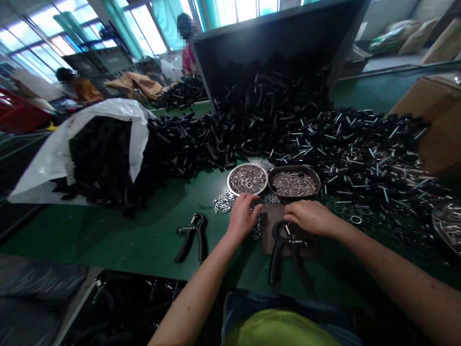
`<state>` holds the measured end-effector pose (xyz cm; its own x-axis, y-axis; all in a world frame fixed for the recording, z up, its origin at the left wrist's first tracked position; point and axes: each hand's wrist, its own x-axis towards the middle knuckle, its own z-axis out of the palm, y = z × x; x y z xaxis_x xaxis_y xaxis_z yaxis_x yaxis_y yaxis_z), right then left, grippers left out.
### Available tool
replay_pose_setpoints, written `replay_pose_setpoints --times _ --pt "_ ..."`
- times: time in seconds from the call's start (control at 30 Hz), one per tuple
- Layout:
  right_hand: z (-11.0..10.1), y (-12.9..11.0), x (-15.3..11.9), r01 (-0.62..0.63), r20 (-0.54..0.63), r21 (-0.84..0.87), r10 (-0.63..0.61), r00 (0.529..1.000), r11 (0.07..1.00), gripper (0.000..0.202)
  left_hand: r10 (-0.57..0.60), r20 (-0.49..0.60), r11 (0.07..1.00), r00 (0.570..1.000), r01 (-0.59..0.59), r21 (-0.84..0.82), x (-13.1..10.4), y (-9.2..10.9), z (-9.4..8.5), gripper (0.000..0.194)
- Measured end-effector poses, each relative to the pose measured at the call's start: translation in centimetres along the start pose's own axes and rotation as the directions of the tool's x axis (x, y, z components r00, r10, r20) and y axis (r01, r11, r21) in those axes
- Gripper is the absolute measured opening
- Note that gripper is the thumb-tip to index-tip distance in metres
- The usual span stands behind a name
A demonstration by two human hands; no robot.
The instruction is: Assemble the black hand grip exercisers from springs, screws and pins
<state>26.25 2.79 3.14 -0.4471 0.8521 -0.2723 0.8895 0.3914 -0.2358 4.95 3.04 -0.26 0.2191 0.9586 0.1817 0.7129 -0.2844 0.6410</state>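
My left hand (pixel 243 214) rests palm down on a scatter of small metal nuts (pixel 223 201) on the green table (pixel 144 235), fingers curled over them. My right hand (pixel 309 216) lies on top of a black hand-grip exerciser (pixel 284 254) that sits on a small brown board (pixel 268 230); whether it grips it is unclear. Another finished black hand-grip (pixel 190 236) lies to the left, apart from both hands. Just beyond my hands stand two round metal dishes, the left dish (pixel 247 179) with rings and the right dish (pixel 294 182) with small metal parts.
A large heap of black handle parts (pixel 259 115) and metal pins (pixel 363 154) fills the far table. A white plastic bag (pixel 101 144) of black parts lies left. A cardboard box (pixel 432 120) stands right. Two people are in the background at left.
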Motion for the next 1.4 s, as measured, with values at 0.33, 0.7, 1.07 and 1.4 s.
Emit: replay_pose_setpoints --times 0.33,0.7,1.07,1.4 --pt "-2.6 -4.0 10.8 0.128 -0.237 -0.052 -0.137 0.962 0.990 0.019 -0.223 0.035 0.846 0.974 0.175 0.503 7.3 -5.5 -5.1 0.021" --pt "-1.8 -6.0 13.6 0.307 -0.168 -0.039 -0.310 0.936 0.951 0.015 -0.289 0.190 0.814 0.938 0.136 0.565 8.8 -5.3 -5.2 0.022" --pt "-1.6 -3.7 11.1 0.219 -0.417 0.352 -0.057 0.907 0.910 0.016 -0.305 0.280 0.788 0.910 0.076 0.610 10.2 -3.5 -5.2 0.019" --pt "2.1 1.4 -0.2 0.080 -0.234 0.672 0.109 0.966 0.736 0.016 -0.154 0.204 0.974 0.967 0.113 0.198 6.4 -3.5 -5.4 0.019"
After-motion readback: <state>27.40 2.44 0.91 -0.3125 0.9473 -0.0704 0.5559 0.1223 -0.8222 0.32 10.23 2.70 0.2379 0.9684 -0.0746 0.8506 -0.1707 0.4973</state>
